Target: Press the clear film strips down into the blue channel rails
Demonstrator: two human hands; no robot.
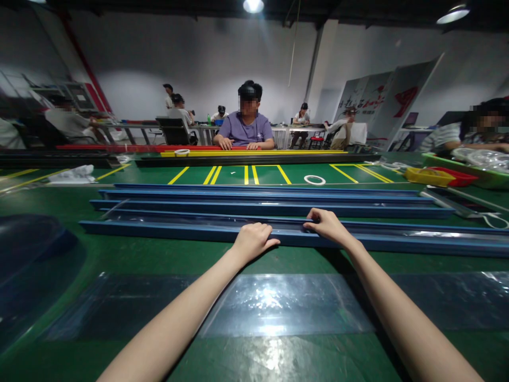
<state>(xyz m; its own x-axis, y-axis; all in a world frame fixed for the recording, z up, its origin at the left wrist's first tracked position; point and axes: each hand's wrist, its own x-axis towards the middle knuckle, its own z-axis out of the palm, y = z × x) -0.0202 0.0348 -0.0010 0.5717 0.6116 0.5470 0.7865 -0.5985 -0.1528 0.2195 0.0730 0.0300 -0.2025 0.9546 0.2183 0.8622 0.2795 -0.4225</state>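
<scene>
A long blue channel strip [178,229] lies crosswise on the green table, with clear film along its inside. My left hand [254,241] rests on its near wall, fingers curled over the edge and thumb pointing right. To the right, my right hand [326,225] is bent over the same strip, thumb and forefinger curled at its far wall; the fingertips are partly hidden. Nearer to me, a wide sheet of clear plastic film [286,305] lies flat and shiny beneath my forearms. More blue strips [278,210] lie parallel just beyond.
A co-worker [246,127] sits opposite, behind yellow strips [278,153] and dark strips [246,161]. A white ring [314,180] lies on the table. Yellow tray [429,176] and green tray [493,179] stand right. Blurred transparent material [32,265] is at left.
</scene>
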